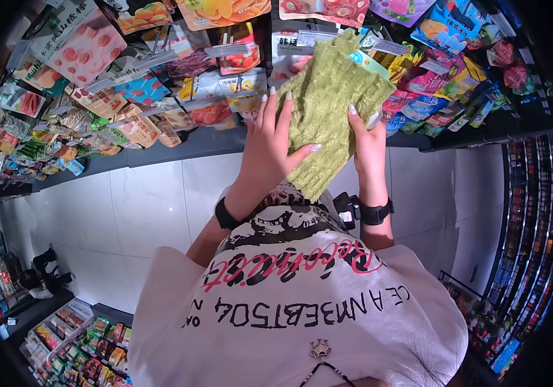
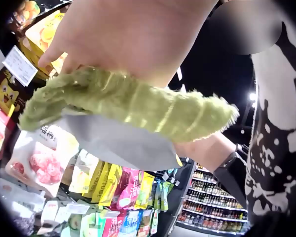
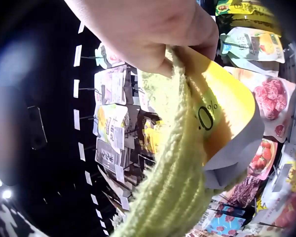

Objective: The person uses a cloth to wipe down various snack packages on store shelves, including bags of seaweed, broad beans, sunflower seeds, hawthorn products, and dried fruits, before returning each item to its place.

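A fuzzy light-green cloth point(image 1: 328, 97) with a ribbed texture lies draped over a snack pouch in front of the person's chest. My left hand point(image 1: 269, 138) rests on the cloth's left side, fingers extended and thumb spread across it. My right hand point(image 1: 370, 148) grips the right edge, thumb on top and the other fingers underneath. In the right wrist view, that hand point(image 3: 158, 37) pinches the cloth together with the pouch point(image 3: 219, 103), whose face is yellow with "0%" printed on it. The pouch's grey-white underside point(image 2: 123, 140) shows below the cloth in the left wrist view.
Hanging snack pouches point(image 1: 212, 97) fill the shelf rack ahead, with dried-fruit packs point(image 1: 86, 48) at the upper left and colourful bags point(image 1: 444, 84) at the right. Pale floor tiles point(image 1: 147, 193) lie below. A tall bottle shelf point(image 1: 531, 213) stands far right.
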A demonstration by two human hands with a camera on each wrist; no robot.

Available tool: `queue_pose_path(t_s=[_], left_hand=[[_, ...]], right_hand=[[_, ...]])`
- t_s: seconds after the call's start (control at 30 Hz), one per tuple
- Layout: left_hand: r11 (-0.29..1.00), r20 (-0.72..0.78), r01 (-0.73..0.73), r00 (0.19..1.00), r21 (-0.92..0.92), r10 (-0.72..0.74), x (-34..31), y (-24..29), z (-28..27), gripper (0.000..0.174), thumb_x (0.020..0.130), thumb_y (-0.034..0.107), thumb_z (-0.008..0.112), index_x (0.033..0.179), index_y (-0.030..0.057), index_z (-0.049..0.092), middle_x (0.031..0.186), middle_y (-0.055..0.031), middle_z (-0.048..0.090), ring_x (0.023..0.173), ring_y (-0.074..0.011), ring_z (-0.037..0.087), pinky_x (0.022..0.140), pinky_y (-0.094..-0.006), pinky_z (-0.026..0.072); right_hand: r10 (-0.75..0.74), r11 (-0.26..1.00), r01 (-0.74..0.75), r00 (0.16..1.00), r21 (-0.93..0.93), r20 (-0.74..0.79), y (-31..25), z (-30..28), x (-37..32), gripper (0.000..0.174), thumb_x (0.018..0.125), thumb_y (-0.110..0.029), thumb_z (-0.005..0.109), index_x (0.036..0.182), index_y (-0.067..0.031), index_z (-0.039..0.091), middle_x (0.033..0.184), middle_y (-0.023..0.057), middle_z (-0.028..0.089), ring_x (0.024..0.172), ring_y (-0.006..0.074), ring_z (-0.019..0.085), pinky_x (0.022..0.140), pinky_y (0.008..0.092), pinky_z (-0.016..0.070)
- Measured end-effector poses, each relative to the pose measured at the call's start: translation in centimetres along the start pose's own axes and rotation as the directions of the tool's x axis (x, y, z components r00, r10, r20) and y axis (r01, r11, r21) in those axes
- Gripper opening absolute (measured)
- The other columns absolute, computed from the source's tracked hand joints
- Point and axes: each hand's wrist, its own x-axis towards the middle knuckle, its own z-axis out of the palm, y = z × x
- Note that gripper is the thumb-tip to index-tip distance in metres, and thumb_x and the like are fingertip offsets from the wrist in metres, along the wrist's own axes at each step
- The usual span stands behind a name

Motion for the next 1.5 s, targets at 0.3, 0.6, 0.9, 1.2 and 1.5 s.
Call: queue_pose_path(t_s=[0.3, 0.6, 0.9, 1.2, 1.5], left_hand=[[0.609, 0.108, 0.341, 0.916, -0.716, -0.386, -0.1, -0.8, 0.4, 0.033, 0.071, 0.014, 0.058, 0.098, -0.0036, 0.049, 0.079, -0.0149, 0.06, 0.069, -0.0205, 0.059, 0.065, -0.0287, 0.0446], [0.604, -0.174, 0.262, 0.806, -0.753, -0.566, 0.5, -1.6, -1.1, 0.025, 0.074, 0.014, 0.056, 0.091, -0.004, 0.053, 0.077, -0.0083, 0.06, 0.069, -0.0125, 0.056, 0.063, -0.026, 0.0429], [0.693, 0.089, 0.268, 0.955, -0.669, -0.284, 4.1, -1.6, -4.6, 0.022, 0.072, 0.016, 0.06, 0.084, -0.002, 0.058, 0.073, -0.0081, 0.061, 0.066, -0.0117, 0.057, 0.06, -0.0263, 0.045], [0.712, -0.004, 0.112, 0.987, -0.693, -0.159, 1.2, 1.6, 0.8, 0.032, 0.072, 0.018, 0.064, 0.092, -0.004, 0.053, 0.077, -0.0117, 0.06, 0.067, -0.0158, 0.058, 0.06, -0.0289, 0.044], [0.225, 0.469, 0.573, 0.796, -0.788, -0.382, 0.1, 0.7, -0.9, 0.035, 0.082, 0.023, 0.05, 0.106, -0.0015, 0.045, 0.089, -0.0064, 0.055, 0.081, -0.0122, 0.055, 0.07, -0.0243, 0.0435]], right_hand=[[0.301, 0.689, -0.48, 0.871, 0.544, 0.387, -1.9, 0.8, -1.2, 0.043, 0.087, -0.032, 0.04, 0.118, -0.0022, 0.037, 0.111, 0.0085, 0.05, 0.096, 0.0168, 0.051, 0.083, 0.0298, 0.0412], [0.217, 0.953, -0.276, 0.909, 0.124, 0.356, -0.4, 1.2, -2.1, 0.03, 0.087, -0.02, 0.04, 0.107, 0.0011, 0.046, 0.096, 0.007, 0.056, 0.082, 0.0123, 0.054, 0.073, 0.0245, 0.0419], [-0.055, 0.985, 0.093, 0.968, -0.146, 0.246, -0.9, 1.0, -3.0, 0.024, 0.087, -0.018, 0.042, 0.085, 0.0035, 0.052, 0.065, -0.0021, 0.051, 0.059, 0.0043, 0.044, 0.053, 0.0207, 0.0376], [-0.102, 0.94, 0.176, 0.963, 0.292, -0.251, -2.4, 0.1, -3.0, 0.027, 0.089, -0.016, 0.038, 0.103, 0.0056, 0.046, 0.097, 0.0082, 0.054, 0.084, 0.0106, 0.051, 0.074, 0.0245, 0.0408], [-0.418, 0.901, 0.434, 0.873, 0.007, -0.25, -1.8, 1.0, -5.1, 0.024, 0.088, -0.019, 0.04, 0.098, 0.0017, 0.047, 0.082, 0.0043, 0.052, 0.07, 0.0077, 0.048, 0.068, 0.0213, 0.0401]])
